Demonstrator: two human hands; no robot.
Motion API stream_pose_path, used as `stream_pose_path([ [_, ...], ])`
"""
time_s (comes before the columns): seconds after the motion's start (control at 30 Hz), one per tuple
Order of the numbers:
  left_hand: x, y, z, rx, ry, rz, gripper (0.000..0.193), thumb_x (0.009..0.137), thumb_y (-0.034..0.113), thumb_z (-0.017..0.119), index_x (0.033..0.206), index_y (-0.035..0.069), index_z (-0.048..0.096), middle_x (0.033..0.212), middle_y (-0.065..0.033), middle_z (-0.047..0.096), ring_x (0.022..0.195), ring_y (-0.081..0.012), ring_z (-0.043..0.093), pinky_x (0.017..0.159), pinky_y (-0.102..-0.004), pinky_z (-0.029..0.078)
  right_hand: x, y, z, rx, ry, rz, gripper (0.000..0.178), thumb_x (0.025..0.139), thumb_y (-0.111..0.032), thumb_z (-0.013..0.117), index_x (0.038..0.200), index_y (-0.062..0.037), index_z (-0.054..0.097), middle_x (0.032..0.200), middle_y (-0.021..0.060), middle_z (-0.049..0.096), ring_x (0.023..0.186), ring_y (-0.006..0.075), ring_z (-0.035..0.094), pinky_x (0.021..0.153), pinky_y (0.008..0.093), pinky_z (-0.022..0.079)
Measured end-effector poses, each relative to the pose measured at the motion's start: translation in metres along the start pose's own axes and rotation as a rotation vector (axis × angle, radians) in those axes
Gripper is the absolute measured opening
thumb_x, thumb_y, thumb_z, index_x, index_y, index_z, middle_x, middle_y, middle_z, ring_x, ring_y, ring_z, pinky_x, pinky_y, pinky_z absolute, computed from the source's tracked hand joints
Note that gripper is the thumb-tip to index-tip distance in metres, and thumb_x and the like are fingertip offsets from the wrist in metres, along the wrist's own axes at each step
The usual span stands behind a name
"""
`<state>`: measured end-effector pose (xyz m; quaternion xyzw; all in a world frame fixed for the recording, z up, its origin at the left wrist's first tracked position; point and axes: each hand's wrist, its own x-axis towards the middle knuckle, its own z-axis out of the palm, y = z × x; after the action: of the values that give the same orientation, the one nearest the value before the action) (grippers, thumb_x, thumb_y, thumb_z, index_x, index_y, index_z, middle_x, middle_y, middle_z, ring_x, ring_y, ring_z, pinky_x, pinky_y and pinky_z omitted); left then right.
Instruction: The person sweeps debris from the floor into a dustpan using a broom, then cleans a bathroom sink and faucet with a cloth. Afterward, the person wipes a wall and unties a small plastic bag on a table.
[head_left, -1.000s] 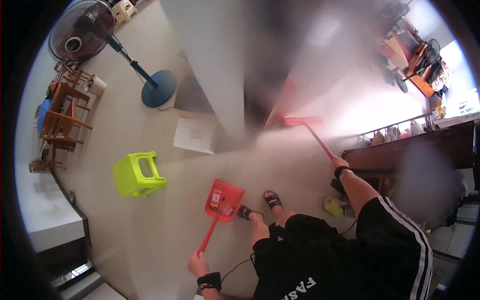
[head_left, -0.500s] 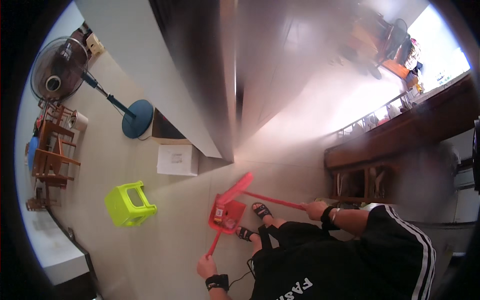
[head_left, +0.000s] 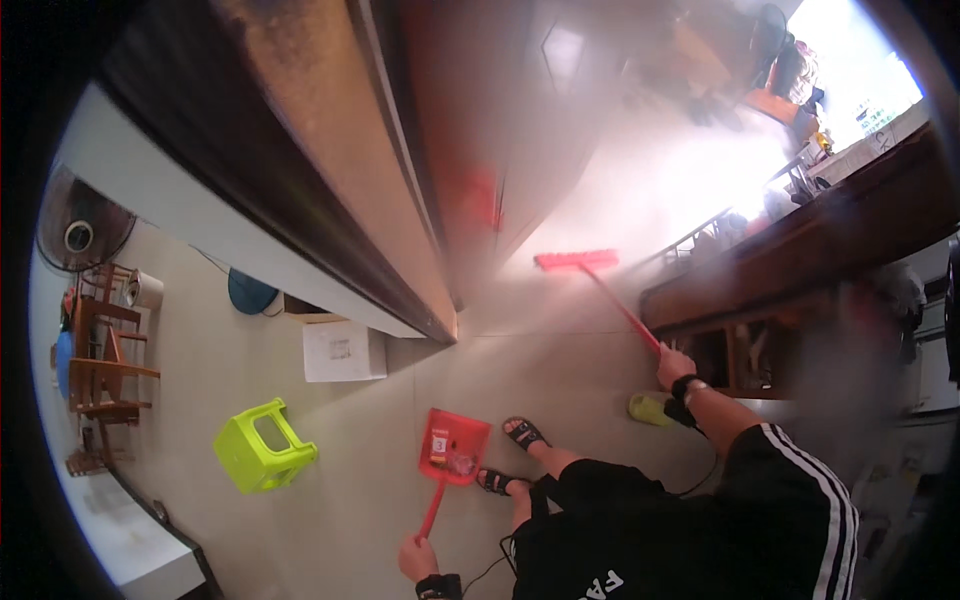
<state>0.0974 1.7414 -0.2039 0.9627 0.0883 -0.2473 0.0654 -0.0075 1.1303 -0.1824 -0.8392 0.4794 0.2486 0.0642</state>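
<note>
My left hand (head_left: pixel 418 558) is closed around the handle of a red dustpan (head_left: pixel 474 430), whose pan rests on the floor just ahead of my feet. Some litter (head_left: pixel 461 463) that looks like clear plastic and dark bits lies in the pan, beside a pale label. With my right hand (head_left: pixel 677 368) I grip the handle of a red broom (head_left: pixel 578 261). Its bristle head is out on the floor, far from the dustpan, between the wall corner and the brown wooden cabinet. Haze blurs the far floor, so any dirt by the bristles cannot be made out.
A lime-green stool (head_left: pixel 245 455) stands to the left. Beside the wall corner (head_left: pixel 440 325) sits a white box (head_left: pixel 344 352), with a fan base (head_left: pixel 252 291) behind it. On the right are a brown cabinet (head_left: pixel 800 258) and a green slipper (head_left: pixel 650 409).
The broom head has left the dustpan and swung far forward and to the right, with my right hand moving up. The dustpan stays nearly in place. My view has shifted, and the green slipper now shows.
</note>
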Motion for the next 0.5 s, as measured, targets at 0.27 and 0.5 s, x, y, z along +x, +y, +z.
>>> stream_pose_path([
  [0.27, -0.001, -0.004, -0.006, -0.096, -0.040, -0.025, 0.022, 0.080, 0.018, 0.057, 0.093, 0.004, 0.068, 0.070, -0.0112, 0.067, 0.049, -0.0208, 0.064, 0.056, -0.0340, 0.051, 0.128, -0.076, 0.010, 0.163, 0.079, 0.087, 0.054, 0.097, -0.033, 0.020, 0.098, -0.0006, 0.063, 0.096, 0.0191, 0.065, 0.093, 0.0357, 0.062, 0.085, 0.0462, 0.047],
  [0.5, -0.001, 0.001, -0.011, -0.092, -0.016, 0.006, 0.022, 0.080, 0.018, 0.059, 0.093, 0.004, 0.068, 0.069, -0.0112, 0.067, 0.049, -0.0204, 0.064, 0.058, -0.0343, 0.051, 0.129, -0.081, 0.017, 0.111, 0.028, 0.077, 0.054, 0.098, -0.033, 0.022, 0.096, 0.0004, 0.065, 0.095, 0.0211, 0.066, 0.093, 0.0359, 0.063, 0.085, 0.0449, 0.048],
])
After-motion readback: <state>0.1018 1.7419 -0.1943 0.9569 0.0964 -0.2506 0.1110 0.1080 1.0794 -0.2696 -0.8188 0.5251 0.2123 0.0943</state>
